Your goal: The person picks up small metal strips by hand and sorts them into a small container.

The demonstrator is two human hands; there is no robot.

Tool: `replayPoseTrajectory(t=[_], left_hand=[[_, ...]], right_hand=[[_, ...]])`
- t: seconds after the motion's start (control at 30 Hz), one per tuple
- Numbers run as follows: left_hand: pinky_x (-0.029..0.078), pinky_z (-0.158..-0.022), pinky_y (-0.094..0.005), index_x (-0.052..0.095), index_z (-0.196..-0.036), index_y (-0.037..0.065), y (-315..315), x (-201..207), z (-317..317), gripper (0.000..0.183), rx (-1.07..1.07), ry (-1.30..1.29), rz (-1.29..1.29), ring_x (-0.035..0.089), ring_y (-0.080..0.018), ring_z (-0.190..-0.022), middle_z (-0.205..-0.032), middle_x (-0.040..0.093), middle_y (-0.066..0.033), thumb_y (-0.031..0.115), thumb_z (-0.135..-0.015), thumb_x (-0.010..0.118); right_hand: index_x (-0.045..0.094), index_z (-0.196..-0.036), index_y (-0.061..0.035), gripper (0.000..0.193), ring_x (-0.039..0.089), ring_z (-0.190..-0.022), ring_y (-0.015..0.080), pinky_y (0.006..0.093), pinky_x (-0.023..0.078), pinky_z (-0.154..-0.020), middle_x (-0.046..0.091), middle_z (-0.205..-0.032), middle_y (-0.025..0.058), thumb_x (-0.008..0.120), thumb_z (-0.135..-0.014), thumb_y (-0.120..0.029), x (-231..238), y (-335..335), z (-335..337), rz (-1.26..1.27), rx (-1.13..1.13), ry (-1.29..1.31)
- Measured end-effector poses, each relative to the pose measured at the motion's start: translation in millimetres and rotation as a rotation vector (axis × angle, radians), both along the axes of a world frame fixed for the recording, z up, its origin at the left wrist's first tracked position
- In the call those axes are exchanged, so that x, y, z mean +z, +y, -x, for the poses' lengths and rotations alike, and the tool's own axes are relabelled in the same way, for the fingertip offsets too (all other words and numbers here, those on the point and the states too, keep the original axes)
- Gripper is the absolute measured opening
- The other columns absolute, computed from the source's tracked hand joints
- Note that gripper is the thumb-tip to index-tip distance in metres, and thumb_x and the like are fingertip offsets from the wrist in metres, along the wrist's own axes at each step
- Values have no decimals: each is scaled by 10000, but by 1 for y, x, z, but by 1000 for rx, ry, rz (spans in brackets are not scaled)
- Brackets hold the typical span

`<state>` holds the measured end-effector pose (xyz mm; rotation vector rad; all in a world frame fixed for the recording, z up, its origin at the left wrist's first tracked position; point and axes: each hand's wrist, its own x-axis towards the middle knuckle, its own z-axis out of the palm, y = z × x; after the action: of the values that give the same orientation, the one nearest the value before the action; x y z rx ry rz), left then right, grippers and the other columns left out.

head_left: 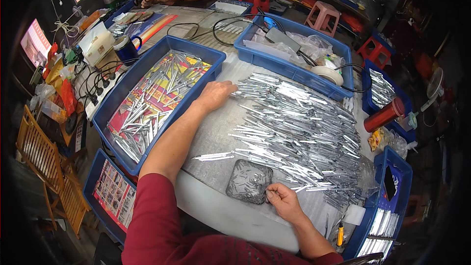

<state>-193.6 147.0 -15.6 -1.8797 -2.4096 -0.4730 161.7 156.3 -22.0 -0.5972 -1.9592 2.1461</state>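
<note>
Silvery metal strips (299, 127) lie heaped across the grey table (216, 137), their near-left edge under the loosely spread fingers of the left hand (215, 94). Right hand (283, 199) pinches at the edge of a dark square pad (249, 181) strewn with small pins, just below the heap.

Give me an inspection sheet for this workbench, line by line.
Surface: grey table, mostly covered.
Job's things: big heap of metal strips; dark pad of small pieces; blue tray with more strips.
Clutter: tape roll, red flask, mug.
Grips: left hand rests at the heap's edge; right hand pinches something small by the pad.
Cables: black cable across the far table.
Surroundings: another person seated, plastic stools.
</note>
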Motion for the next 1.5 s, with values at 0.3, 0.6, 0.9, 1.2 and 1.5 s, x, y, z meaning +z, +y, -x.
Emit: replayPoseTrajectory(t=[0.3,0.6,0.9,1.2,1.5], left_hand=[[419,-706,-424,474,-958,46,11,6,-14,240,127,-161,35,544,-348,-845,-844,575,-177,14,-722,502],[421,-697,-444,468,-907,27,26,-1,-32,190,-17,-63,31,554,-355,-825,-832,582,-200,94,-745,543],[433,-687,-442,476,-905,31,31,5,-46,216,3,-95,47,570,-353,-808,-806,596,-191,90,-705,534],[421,-746,-442,481,-958,33,37,11,-48,322,33,-144,106,556,-352,-858,-877,589,-182,57,-639,523],[419,-804,-396,502,-1025,47,33,11,-53,380,-52,-210,47,520,-318,-951,-965,552,-162,86,-650,551]], right_hand=[[512,-897,12,107,417,-632,39,178,361,-579,485,-709,-20,495,-859,-87,0,3,-1,14,11,-18],[537,-903,9,115,432,-617,25,173,362,-537,521,-701,-21,534,-834,-82,-6,1,-2,-27,-7,-6],[524,-918,12,118,430,-640,26,172,371,-580,501,-724,-27,512,-848,-81,-1,2,-1,-76,28,-64],[537,-899,-4,115,417,-599,26,181,353,-524,503,-680,-26,539,-831,-97,-7,2,0,-44,2,-8],[536,-892,-6,109,417,-597,27,184,357,-520,500,-662,-21,542,-828,-94,-9,-1,-4,-48,0,-26]])
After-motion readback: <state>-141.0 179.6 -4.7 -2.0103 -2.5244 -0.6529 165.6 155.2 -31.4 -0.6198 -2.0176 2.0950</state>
